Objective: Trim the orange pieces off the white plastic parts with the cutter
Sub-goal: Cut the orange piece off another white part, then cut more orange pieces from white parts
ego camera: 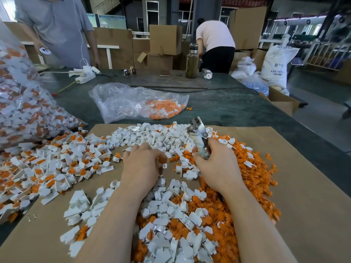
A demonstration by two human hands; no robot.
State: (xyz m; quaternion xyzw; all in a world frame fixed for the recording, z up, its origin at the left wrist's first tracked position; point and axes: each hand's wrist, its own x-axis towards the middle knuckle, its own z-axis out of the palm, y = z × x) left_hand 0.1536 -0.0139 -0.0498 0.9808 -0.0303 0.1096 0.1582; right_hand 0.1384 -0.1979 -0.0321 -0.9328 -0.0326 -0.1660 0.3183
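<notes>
- Dark green, worn covering lay over the long table point(218, 107), dull and slightly mottled.
- Brown cardboard sheet point(303, 186), flat and matte, was spread on the near part of the table and carried the loose parts.
- Clear, crinkled plastic sack point(22, 103) bulged at the left edge, packed with white-and-orange parts, some spilling onto the cardboard.
- A second clear bag point(136, 102) lay slumped and glossy beyond the cardboard, with orange pieces gathered in its right end.
- White plastic parts point(152, 135), small, smooth and hard, with round cups and flat tabs, were heaped at the far middle of the sheet and scattered near the forearms.
- Orange pieces point(252, 171), small and knobbly, formed a pile at the right side and under the right forearm.
- The right hand point(216, 166) gripped the cutter point(198, 138) with fingers curled round its wrapped, mottled handle; its long axis ran from the hand up and away to the left, the bare metal head with its round pivot pointing toward the far side of the table.
- The left hand point(142, 164) lay knuckles-up just left of the cutter, fingers curled down onto an orange piece point(162, 160) at its fingertips.
</notes>
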